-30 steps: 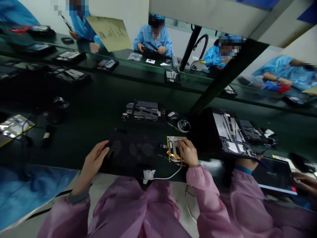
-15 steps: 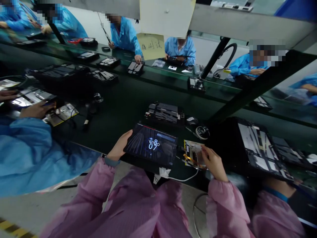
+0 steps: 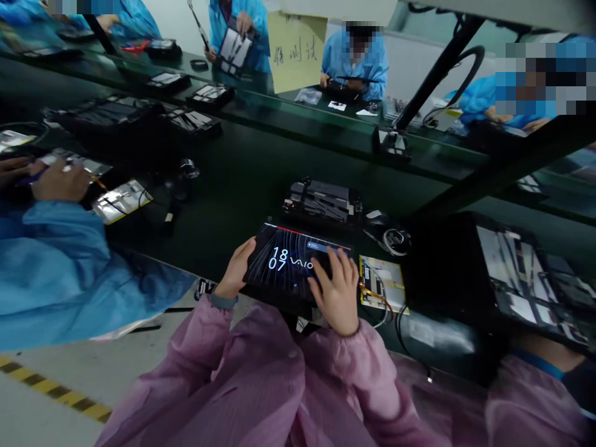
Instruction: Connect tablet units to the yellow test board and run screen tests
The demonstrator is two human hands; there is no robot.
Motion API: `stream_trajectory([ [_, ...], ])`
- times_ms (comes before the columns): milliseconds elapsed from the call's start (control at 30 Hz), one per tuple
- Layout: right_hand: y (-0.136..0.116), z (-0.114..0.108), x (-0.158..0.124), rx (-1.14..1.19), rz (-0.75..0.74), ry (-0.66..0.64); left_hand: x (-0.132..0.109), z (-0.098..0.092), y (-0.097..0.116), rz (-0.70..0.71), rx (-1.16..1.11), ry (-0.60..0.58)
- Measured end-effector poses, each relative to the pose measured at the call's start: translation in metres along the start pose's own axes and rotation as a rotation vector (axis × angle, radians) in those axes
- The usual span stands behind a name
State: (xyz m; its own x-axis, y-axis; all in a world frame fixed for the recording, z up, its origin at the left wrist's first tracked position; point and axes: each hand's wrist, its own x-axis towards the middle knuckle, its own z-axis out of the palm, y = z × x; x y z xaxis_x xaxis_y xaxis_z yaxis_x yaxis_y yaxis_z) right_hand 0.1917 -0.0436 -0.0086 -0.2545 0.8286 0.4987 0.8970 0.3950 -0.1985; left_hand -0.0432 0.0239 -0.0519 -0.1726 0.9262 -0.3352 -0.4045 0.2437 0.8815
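A dark tablet (image 3: 288, 254) with a lit lock screen, reading 18 07, is tilted toward me at the bench's near edge. My left hand (image 3: 236, 270) grips its left side, thumb along the frame. Over the right part of the screen, my right hand (image 3: 338, 287) is spread with fingers apart; I cannot tell if the fingertips touch the glass. Just right of it lies a flat silver battery pack (image 3: 388, 282) with yellow edges, an orange flex strip and wires. Behind the tablet rests an opened device with dark inner parts (image 3: 321, 200).
A coiled cable (image 3: 395, 241) sits behind the battery pack. Stacked opened devices (image 3: 521, 273) stand at the right, beside a neighbour's pink sleeve. On the left, a co-worker's hand (image 3: 63, 180) works near another battery pack (image 3: 121, 200). A shelf with a handwritten paper (image 3: 298, 53) crosses the far side.
My right hand has left the battery pack and moved left over the tablet screen. The tablet stays in my left hand. Across the bench, a co-worker has lifted a device.
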Motion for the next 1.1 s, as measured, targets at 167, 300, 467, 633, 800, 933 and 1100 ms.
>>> stream_trajectory([
  [167,0.01,-0.017,-0.001,0.124,0.108,0.118,0.005,0.003,0.002,0.021,0.018,0.0],
  [300,0.009,-0.017,-0.029,0.168,0.162,0.15,0.006,0.009,0.006,0.039,0.045,0.002],
  [467,0.009,-0.01,-0.054,0.156,0.201,0.15,0.005,0.014,0.008,0.03,0.061,-0.029],
  [633,0.006,-0.004,-0.07,0.152,0.241,0.162,0.005,0.013,0.007,0.04,0.091,0.006],
  [800,0.014,-0.002,-0.091,0.129,0.301,0.175,0.007,0.01,0.001,0.01,0.104,0.083],
  [933,0.016,0.001,-0.095,0.14,0.317,0.167,0.007,0.008,0.001,0.021,0.183,0.168],
  [1100,-0.005,0.004,-0.043,0.132,0.276,0.111,0.007,0.009,0.001,0.019,0.157,0.069],
])
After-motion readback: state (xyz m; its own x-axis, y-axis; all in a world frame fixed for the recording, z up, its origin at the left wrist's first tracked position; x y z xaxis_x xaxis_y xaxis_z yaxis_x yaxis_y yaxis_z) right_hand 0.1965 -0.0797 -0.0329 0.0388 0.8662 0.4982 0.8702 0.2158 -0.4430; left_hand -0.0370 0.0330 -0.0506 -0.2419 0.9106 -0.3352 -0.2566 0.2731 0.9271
